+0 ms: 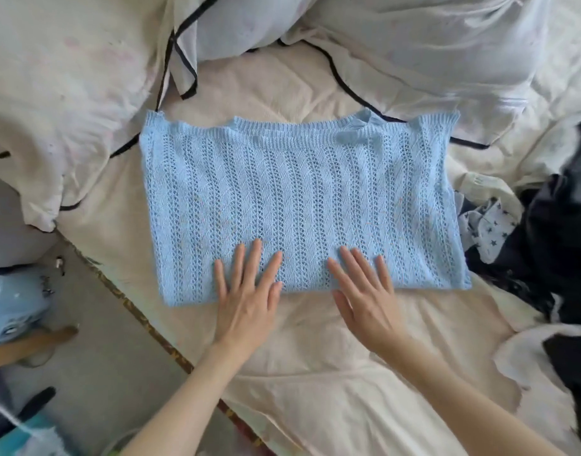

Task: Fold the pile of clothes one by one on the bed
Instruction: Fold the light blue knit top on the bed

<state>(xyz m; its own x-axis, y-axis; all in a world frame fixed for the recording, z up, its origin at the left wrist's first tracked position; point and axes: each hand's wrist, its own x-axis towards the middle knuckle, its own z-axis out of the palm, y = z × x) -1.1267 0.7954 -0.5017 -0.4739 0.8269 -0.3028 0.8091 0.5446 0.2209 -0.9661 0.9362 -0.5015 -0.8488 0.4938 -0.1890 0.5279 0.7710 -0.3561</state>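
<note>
This is a bedroom in a home. A bed (315, 357) with a cream quilted cover fills the view, white pillows (68, 93) with black piping lie at its head, and a pile of clothes (545, 225) sits at the right.

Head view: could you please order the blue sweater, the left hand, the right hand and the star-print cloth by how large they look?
1. Blue sweater, by far the largest.
2. Left hand and right hand: alike, so unranked.
3. Star-print cloth, though it is partly hidden in the pile.
</note>
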